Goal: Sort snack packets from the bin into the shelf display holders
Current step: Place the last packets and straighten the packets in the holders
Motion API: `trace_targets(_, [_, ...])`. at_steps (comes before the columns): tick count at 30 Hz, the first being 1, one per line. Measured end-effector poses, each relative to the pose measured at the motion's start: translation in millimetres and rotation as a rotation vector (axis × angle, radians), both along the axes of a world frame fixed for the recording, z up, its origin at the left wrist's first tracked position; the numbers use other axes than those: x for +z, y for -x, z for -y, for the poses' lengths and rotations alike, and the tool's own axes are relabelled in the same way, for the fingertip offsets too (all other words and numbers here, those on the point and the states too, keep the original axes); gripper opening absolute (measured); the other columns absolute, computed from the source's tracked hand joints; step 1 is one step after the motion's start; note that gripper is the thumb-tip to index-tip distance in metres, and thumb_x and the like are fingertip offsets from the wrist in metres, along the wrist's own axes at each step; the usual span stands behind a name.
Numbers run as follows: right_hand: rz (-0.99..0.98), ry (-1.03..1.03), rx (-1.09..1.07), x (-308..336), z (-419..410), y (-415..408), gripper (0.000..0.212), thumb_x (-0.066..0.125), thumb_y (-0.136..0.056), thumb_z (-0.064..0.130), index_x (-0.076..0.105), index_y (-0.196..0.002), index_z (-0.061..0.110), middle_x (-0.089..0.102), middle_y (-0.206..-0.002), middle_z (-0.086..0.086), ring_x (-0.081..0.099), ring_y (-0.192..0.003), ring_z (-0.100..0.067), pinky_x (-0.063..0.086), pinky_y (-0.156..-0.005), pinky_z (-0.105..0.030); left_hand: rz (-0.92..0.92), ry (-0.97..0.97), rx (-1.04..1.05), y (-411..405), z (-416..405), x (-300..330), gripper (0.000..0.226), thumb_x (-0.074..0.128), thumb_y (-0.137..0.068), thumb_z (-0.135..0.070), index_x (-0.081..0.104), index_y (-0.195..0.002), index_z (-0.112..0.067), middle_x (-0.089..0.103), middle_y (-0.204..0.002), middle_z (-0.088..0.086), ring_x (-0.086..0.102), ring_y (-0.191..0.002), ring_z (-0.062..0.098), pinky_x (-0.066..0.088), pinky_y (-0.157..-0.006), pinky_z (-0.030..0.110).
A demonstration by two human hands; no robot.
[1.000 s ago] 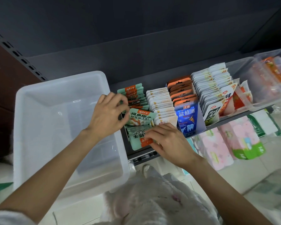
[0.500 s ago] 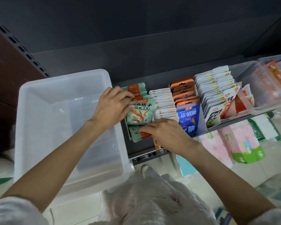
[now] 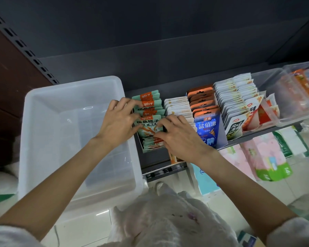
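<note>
Packets (image 3: 148,128) in green and orange stand in a row in the leftmost holder (image 3: 151,150) on the shelf (image 3: 168,90), at the centre of the frame, and both your hands are on them. Your left hand (image 3: 117,122) comes in from the lower left, its fingers curled over the left edge of the green row, thumb low against the front packet; it grips the stack from that side. Your right hand (image 3: 179,137) comes in from the lower right and lies across the right side of the same row, fingers bent, fingertips (image 3: 160,123) pressing the face of the front packet; whether it pinches a packet or only presses you cannot tell from this angle. The bin (image 3: 43,136), clear plastic, sits at the left of the frame just beside the green holder, your left forearm crossing over its right rim. To the right of the green row stand a row of white packets (image 3: 177,108), then orange-topped ones with a blue packet (image 3: 208,130) at the front, then a long white row (image 3: 235,98) with a dark-labelled packet in front. At the far right are clear tubs (image 3: 296,97) holding red and orange packets. Below the shelf, at the lower right, pink tissue packs (image 3: 264,161) stand on the floor.
</note>
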State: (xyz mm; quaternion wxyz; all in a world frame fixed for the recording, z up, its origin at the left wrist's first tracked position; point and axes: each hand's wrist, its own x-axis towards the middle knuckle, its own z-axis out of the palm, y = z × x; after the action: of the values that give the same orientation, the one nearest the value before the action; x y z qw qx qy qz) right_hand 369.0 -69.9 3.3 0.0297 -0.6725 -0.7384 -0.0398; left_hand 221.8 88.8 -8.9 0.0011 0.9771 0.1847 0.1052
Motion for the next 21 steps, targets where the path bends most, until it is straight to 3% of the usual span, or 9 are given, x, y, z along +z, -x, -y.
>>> trace_targets(3, [-0.040, 0.006, -0.034, 0, 2, -1, 0.026, 0.074, -0.072, 0.025, 0.073, -0.098, 0.019, 0.059, -0.103, -0.007, 0.054, -0.101, -0.028, 0.043, -0.085, -0.042, 0.040, 0.092, 0.043, -1, 4, -1, 0.031, 0.078, -0.074, -0.031, 0.073, -0.096, -0.010, 0.060, -0.118, -0.001, 0.048, -0.109, 0.021, 0.030, -0.088, 0.034])
trace_targets(6, [-0.080, 0.001, -0.094, 4, 4, -4, 0.043, 0.078, -0.069, 0.036, 0.068, -0.104, 0.013, 0.058, -0.108, -0.008, 0.054, -0.104, -0.027, 0.042, -0.087, -0.041, 0.092, 0.375, 0.153, -6, 8, 7, 0.040, 0.067, -0.085, -0.032, 0.064, -0.119, -0.011, 0.058, -0.126, -0.004, 0.055, -0.108, 0.017, 0.036, -0.095, 0.034])
trace_targets(9, [-0.167, -0.043, -0.174, 9, 4, -5, 0.062, 0.076, -0.067, 0.048, 0.057, -0.115, 0.012, 0.056, -0.117, -0.006, 0.051, -0.109, -0.024, 0.035, -0.090, -0.035, 0.116, 0.681, 0.288, -6, 12, 11, 0.041, 0.067, -0.085, -0.028, 0.061, -0.123, -0.013, 0.059, -0.126, 0.000, 0.054, -0.100, 0.011, 0.044, -0.087, 0.027])
trace_targets(11, [-0.172, -0.064, -0.217, 11, 1, -4, 0.075, 0.073, -0.069, 0.052, 0.050, -0.126, 0.010, 0.052, -0.127, -0.009, 0.046, -0.119, -0.025, 0.032, -0.095, -0.035, 0.151, 0.665, 0.345, -3, 19, 12, 0.044, 0.072, -0.082, -0.026, 0.060, -0.122, -0.012, 0.058, -0.124, 0.002, 0.051, -0.101, 0.011, 0.042, -0.085, 0.024])
trace_targets(13, [-0.104, -0.025, -0.241, 9, -2, -3, 0.085, 0.071, -0.073, 0.051, 0.040, -0.139, 0.008, 0.043, -0.141, -0.014, 0.038, -0.132, -0.029, 0.032, -0.104, -0.044, 0.190, 0.577, 0.332, 2, 26, 8, 0.054, 0.077, -0.076, -0.024, 0.057, -0.124, -0.012, 0.054, -0.123, 0.003, 0.049, -0.107, 0.014, 0.041, -0.086, 0.022])
trace_targets(15, [-0.049, 0.023, -0.231, 6, -4, 0, 0.090, 0.074, -0.074, 0.046, 0.032, -0.144, 0.008, 0.037, -0.147, -0.016, 0.032, -0.138, -0.030, 0.029, -0.108, -0.049, 0.256, 0.666, 0.325, 7, 32, 6, 0.055, 0.076, -0.076, -0.016, 0.053, -0.126, -0.014, 0.050, -0.120, -0.001, 0.049, -0.101, 0.009, 0.040, -0.080, 0.010])
trace_targets(18, [-0.152, -0.012, -0.220, 10, -5, 1, 0.095, 0.082, -0.067, 0.031, 0.027, -0.143, 0.015, 0.049, -0.134, -0.014, 0.046, -0.124, -0.030, 0.038, -0.099, -0.044, 0.324, 0.776, 0.331, 11, 38, 6, 0.040, 0.062, -0.089, -0.015, 0.052, -0.127, -0.017, 0.046, -0.119, -0.006, 0.050, -0.096, 0.006, 0.041, -0.071, 0.004])
trace_targets(21, [-0.194, -0.034, -0.196, 17, -7, 5, 0.089, 0.082, -0.065, 0.017, 0.036, -0.141, 0.018, 0.054, -0.116, -0.014, 0.055, -0.103, -0.029, 0.048, -0.086, -0.041, 0.334, 0.604, 0.273, 5, 42, 3, 0.028, 0.058, -0.091, -0.015, 0.059, -0.120, -0.014, 0.051, -0.120, 0.001, 0.053, -0.084, 0.008, 0.040, -0.071, 0.007])
